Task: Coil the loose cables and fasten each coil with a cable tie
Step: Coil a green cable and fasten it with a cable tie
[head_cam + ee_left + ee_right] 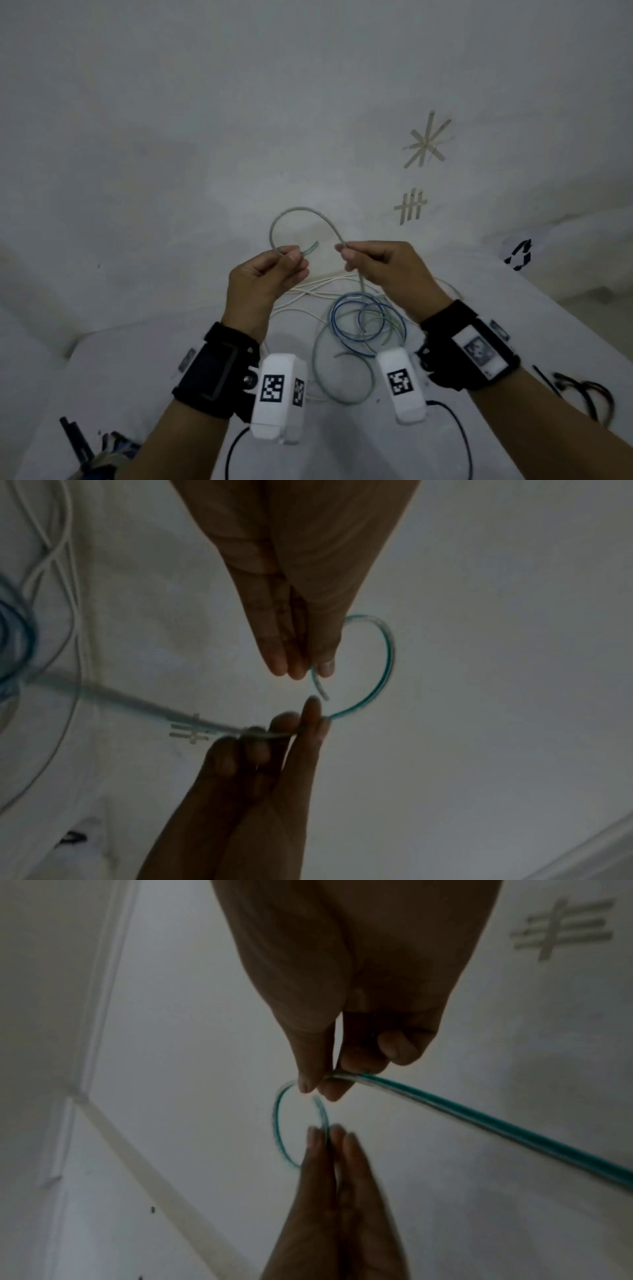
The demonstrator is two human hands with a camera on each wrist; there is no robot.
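A white cloth-covered surface (171,205) runs up to a pale wall, with strips of tan tape (426,142) stuck at the far right. Above it we hold the green cable (301,210) raised in an arch. Our left hand (265,274) pinches it just short of its cut end, which pokes out to the right of thumb and forefinger. Our right hand (383,267) pinches the same cable a little further along, other fingers curled in. From there the cable drops to the near side and joins a loose heap with the blue cable (352,311) and white cables (308,291), all overlapping on the cloth.

We judge this the first loop of the coil, barely begun. The main risk is the heap: as we draw in more length, the green cable may drag the blue loops up with it, since they lie crossed over one another. The springy arch could also slip from so light a pinch and open out. We cannot make out any cable tie clearly; dark items (582,390) lie at the near right.
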